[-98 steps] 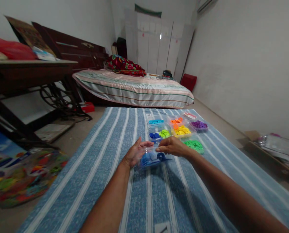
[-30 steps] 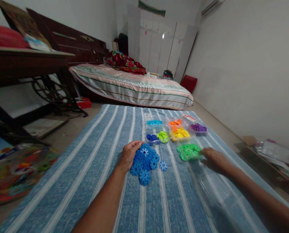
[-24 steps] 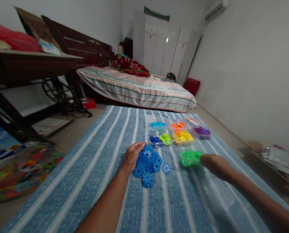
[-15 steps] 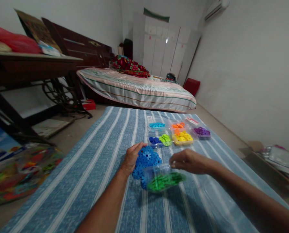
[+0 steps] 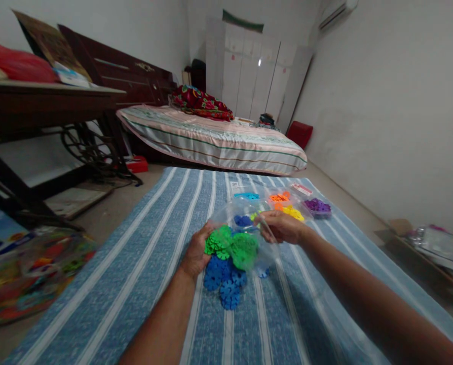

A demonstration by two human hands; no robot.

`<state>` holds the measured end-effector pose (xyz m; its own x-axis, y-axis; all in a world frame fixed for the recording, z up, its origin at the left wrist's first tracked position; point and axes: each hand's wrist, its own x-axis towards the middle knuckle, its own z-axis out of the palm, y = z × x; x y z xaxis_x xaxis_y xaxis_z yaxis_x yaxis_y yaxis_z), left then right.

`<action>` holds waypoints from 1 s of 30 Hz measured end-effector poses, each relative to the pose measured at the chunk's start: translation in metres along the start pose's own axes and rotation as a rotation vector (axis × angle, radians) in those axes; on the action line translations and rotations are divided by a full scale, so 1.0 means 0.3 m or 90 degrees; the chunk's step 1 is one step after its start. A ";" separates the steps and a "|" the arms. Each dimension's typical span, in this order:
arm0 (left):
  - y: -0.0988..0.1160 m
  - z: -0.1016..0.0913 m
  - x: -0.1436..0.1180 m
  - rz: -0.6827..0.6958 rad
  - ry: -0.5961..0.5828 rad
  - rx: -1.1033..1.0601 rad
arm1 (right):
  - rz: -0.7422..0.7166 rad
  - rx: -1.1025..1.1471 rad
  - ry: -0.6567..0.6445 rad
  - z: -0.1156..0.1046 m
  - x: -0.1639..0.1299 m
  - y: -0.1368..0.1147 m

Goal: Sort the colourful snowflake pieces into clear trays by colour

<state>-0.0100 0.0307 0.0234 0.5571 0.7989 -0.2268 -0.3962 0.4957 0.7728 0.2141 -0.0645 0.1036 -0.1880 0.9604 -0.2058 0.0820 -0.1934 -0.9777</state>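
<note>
Both hands meet over the blue striped mat (image 5: 165, 284) on the floor. The right hand (image 5: 283, 226) holds a clear plastic bag (image 5: 245, 215) upside down, its fingers (image 5: 266, 219) pinched shut on the upper edge of the film, so the bag hangs below and to the left of them with its mouth facing down. Green gear-shaped discs (image 5: 232, 244) are bunched at that low end, some inside the film and some already outside it beside the left hand (image 5: 195, 256). The left hand lies on the mat with its fingers (image 5: 207, 230) curled loosely around the near side of the pile; whether they grip the bag's edge or only rest against the discs cannot be told. Directly under the green ones lies a heap of blue discs (image 5: 226, 281), touching the left palm and spread toward the camera. Beyond the hands, small clear packs of coloured discs (image 5: 287, 205) sit on the mat in cyan, dark blue, orange, yellow and purple. A bed (image 5: 215, 142) stands behind the mat.
</note>
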 end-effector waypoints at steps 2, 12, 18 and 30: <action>-0.012 -0.004 0.004 0.038 0.017 0.017 | -0.044 -0.091 0.036 -0.068 -0.101 -0.045; -0.015 -0.005 0.007 0.076 0.023 0.053 | 0.353 -0.559 0.145 -0.401 -0.543 0.042; -0.010 0.000 0.010 0.070 0.027 0.067 | 0.129 -0.755 0.242 -0.309 -0.404 0.032; -0.026 -0.007 0.009 0.148 0.106 0.117 | 0.036 -0.933 0.176 -0.018 0.085 0.054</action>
<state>-0.0069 0.0297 0.0156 0.3349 0.9354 -0.1137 -0.3522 0.2362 0.9056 0.2158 -0.0421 0.0827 0.0218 0.9977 -0.0635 0.9994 -0.0235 -0.0247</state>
